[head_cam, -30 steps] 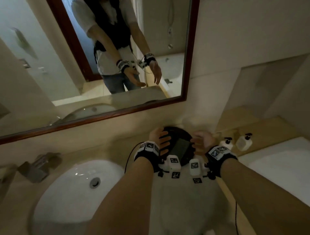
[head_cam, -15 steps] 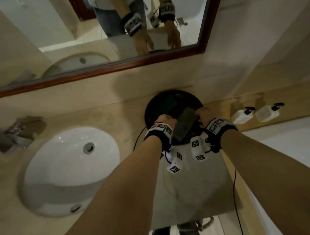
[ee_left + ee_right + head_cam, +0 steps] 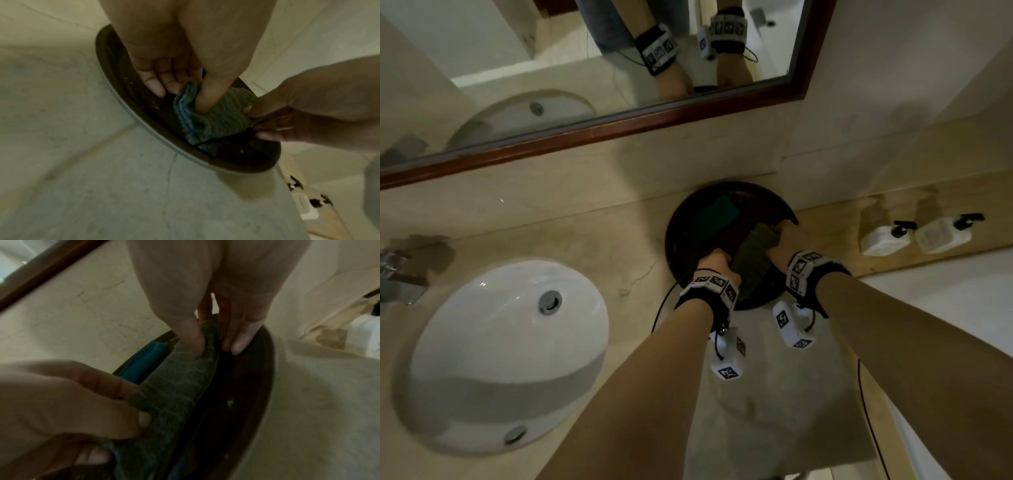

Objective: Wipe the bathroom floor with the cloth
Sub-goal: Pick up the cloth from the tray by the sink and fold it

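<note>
A folded grey-green cloth (image 3: 751, 260) lies in a round dark tray (image 3: 688, 236) on the bathroom counter by the wall. My left hand (image 3: 717, 265) pinches the cloth's near end between thumb and fingers; in the left wrist view the thumb presses into the cloth (image 3: 213, 116). My right hand (image 3: 786, 240) pinches the far end, thumb on top of the cloth (image 3: 174, 394) in the right wrist view. A folded blue cloth (image 3: 717, 217) lies further back in the tray, also seen as the blue cloth (image 3: 141, 360). No floor is in view.
A white oval sink (image 3: 506, 349) is set in the beige stone counter (image 3: 592, 246) at the left, with a metal tap (image 3: 400, 274) beyond it. Two white pump bottles (image 3: 883, 238) stand on a wooden ledge at the right. A framed mirror (image 3: 619, 120) hangs above.
The view has tilted down from the mirror to the counter. Both hands have gone from hovering over the tray to pinching the grey-green cloth at its two ends.
</note>
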{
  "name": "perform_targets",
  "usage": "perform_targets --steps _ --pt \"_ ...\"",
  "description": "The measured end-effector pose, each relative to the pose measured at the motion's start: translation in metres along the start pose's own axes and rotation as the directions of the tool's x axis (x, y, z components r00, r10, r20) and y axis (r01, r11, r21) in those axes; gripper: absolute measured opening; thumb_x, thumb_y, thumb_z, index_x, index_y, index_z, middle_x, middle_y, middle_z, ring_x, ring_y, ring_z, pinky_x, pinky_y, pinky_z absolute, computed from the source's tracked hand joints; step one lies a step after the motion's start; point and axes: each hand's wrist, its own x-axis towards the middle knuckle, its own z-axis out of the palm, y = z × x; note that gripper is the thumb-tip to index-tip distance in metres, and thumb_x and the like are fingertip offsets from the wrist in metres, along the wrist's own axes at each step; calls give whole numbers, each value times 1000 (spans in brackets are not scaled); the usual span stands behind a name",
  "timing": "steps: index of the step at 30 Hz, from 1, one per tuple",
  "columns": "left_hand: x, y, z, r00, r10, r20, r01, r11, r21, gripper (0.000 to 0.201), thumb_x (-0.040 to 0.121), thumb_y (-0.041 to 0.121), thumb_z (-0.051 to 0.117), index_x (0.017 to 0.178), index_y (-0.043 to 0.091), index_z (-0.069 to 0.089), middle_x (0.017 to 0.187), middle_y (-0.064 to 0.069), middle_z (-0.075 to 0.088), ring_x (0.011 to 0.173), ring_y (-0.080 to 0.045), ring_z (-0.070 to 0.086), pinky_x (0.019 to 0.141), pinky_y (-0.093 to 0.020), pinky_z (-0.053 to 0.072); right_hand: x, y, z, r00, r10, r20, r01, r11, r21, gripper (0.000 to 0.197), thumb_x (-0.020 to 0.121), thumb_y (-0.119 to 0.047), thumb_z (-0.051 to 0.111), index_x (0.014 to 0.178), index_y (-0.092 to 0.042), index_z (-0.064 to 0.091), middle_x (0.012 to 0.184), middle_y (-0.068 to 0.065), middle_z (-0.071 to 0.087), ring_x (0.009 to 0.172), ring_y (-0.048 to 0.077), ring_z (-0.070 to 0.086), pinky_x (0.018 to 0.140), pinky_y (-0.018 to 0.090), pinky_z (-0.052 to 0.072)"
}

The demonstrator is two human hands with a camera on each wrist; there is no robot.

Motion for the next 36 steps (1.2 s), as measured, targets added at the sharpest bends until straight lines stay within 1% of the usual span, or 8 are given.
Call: perform_targets --steps 3,8,12,16,24,29,33,36 --pt "-8 3 -4 1000 -11 25 12 998 -59 42 86 20 61 128 16 56 121 -10 61 104 -29 60 84 -34 53 -5 -4 -8 998 25 54 -30 995 99 51 87 -12 60 136 -4 45 128 17 55 112 33 56 84 32 48" --pt "-37 11 -20 1000 24 -1 -24 995 -102 35 87 16 58 121 22 62 115 -5 63 97 -26 60 82 -33 53 -26 -7 -28 988 61 140 -122 870 478 35 75 -3 65 108 -9 54 109 19 58 93 38 61 74 52 60" --pt "-67 19 -39 998 53 -39 -56 995 -87 15 88 16 58 101 24 61 89 1 62 77 -18 57 69 -31 47 -53 -20 -53 988 12 155 -101 802 588 23 82 0 65 103 -6 59 106 21 62 96 38 62 75 49 60" --pt "-91 25 -52 994 42 -96 -51 994 -101 15 88 22 62 102 24 59 98 -4 66 84 -21 60 72 -33 49 -80 -35 -75 986 -18 167 -99 742 663 25 88 7 59 107 -7 53 102 15 56 101 34 56 81 45 56" --pt "-122 30 -50 992 116 -58 -125 975 -186 90 70 45 84 139 23 30 122 -5 57 109 -26 58 92 -38 50 -109 -45 -79 969 -20 246 -188 586 788 2 87 1 65 89 1 64 97 24 67 89 38 66 74 49 58" --pt "-126 26 -45 994 90 -57 -100 972 -213 56 81 33 73 127 20 44 108 -6 60 94 -24 59 84 -40 53 -118 -42 -75 961 -77 265 -190 514 837 19 89 -21 68 94 -2 66 94 21 68 79 34 68 68 41 57" --pt "-132 32 -49 991 -97 88 130 656 -744 38 94 16 52 128 1 54 122 -23 57 96 -30 57 83 -40 52 -122 -34 -72 963 -78 256 -171 555 814 34 96 -40 52 98 -9 65 88 13 68 76 28 64 73 35 52" --pt "-138 35 -54 971 -164 175 234 485 -843 52 94 26 49 140 2 45 140 -22 48 126 -38 48 105 -46 42 -123 -29 -70 960 -35 279 -198 621 759 30 96 -37 55 91 -9 65 93 14 63 71 26 57 73 35 46"
